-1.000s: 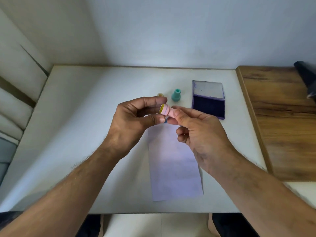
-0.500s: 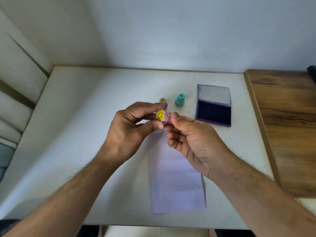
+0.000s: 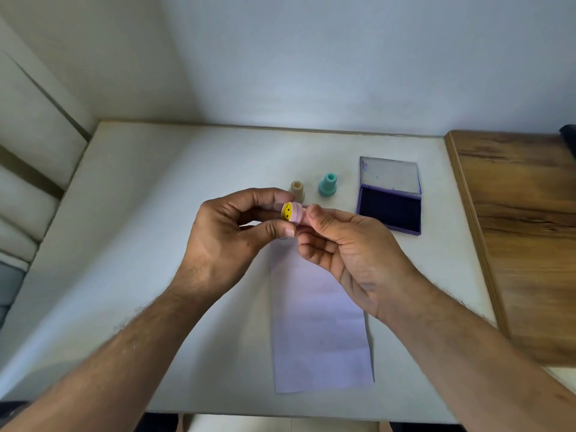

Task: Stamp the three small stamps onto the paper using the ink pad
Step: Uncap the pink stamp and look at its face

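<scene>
A small pink stamp (image 3: pixel 293 212) with a yellow smiley face on its end is held in the air above the top of the paper (image 3: pixel 318 322). My left hand (image 3: pixel 237 235) pinches it between thumb and forefinger, and my right hand (image 3: pixel 339 254) pinches its other end. A beige stamp (image 3: pixel 296 189) and a teal stamp (image 3: pixel 328 185) stand upright on the white table (image 3: pixel 156 229) just behind my hands. The purple ink pad (image 3: pixel 391 210) lies open to the right of them, its lid folded back.
A wooden surface (image 3: pixel 523 229) adjoins the table on the right. A wall runs along the back edge and cushions sit at the far left. A dark object (image 3: pixel 568 138) shows at the right edge.
The pink stamp has been turned in my fingers, so its smiley end now faces the camera. The view has shifted slightly; both hands stay together above the paper.
</scene>
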`<state>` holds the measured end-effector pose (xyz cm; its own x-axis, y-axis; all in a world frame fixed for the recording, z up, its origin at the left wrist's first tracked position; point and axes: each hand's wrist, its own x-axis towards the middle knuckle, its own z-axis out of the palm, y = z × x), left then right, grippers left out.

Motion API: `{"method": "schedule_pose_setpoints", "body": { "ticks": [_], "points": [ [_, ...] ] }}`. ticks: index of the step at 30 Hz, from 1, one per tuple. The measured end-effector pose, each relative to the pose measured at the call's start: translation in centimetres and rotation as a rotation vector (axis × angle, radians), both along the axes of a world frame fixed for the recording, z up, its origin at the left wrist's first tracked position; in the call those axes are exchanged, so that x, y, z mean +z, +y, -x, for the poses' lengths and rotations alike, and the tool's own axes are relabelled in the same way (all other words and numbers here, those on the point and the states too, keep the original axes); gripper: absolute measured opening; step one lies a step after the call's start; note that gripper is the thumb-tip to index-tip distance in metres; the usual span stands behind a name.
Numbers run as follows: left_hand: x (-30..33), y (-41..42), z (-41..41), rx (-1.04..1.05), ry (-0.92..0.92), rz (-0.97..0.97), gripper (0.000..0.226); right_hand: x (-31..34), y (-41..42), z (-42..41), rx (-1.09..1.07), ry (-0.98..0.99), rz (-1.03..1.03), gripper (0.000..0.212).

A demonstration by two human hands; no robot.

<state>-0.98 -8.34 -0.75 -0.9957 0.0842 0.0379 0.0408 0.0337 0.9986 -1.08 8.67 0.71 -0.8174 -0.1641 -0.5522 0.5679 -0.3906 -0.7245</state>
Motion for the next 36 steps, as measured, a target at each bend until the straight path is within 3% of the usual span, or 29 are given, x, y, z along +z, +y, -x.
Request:
{"method": "schedule_pose_setpoints", "body": {
  "ticks": [5, 9, 14, 19, 23, 28, 31, 36],
  "points": [
    [-0.4, -0.3, 0.7, 0.103, -0.038, -0.107, 0.029, -0.1, 0.2, 0.1, -0.06, 0.065, -0.082, 0.018],
    [-0.9, -1.1, 1.2, 0.155, -0.065, -0.144, 0.04, -0.3, 0.2, 0.2, -0.099, 0.039, -0.092, 0.011],
    [-1.8, -1.4, 1.0, 0.256, -0.115, 0.109, 0.018, -0.3, -0.1, 0.0, -0.096, 0.033, -0.091, 0.01],
    [-2.4, -1.7, 0.6, 0.428, -0.157, 0.473, 0.009, -0.3, -0.1, 0.0, -0.119, 0.035, -0.081, 0.011],
    [-2.7, -1.7, 0.0, 0.363, 0.031, 0.891, 0.011, -0.4, 0.0, 0.0, -0.125, 0.046, -0.085, 0.014],
    [-2.7, -1.5, -0.3, 0.327, 0.087, 0.973, 0.008, -0.5, -0.1, 0.0, -0.12, 0.041, -0.088, 0.012],
    [-2.7, -1.7, -0.1, 0.307, 0.067, 0.994, 0.023, -0.6, -0.2, -0.1, -0.114, 0.026, -0.078, 0.011],
    [-2.8, -1.8, 0.0, 0.291, 0.063, 1.115, 0.03, -0.5, -0.4, 0.0, -0.146, 0.007, 0.093, 0.015]
  ]
}}
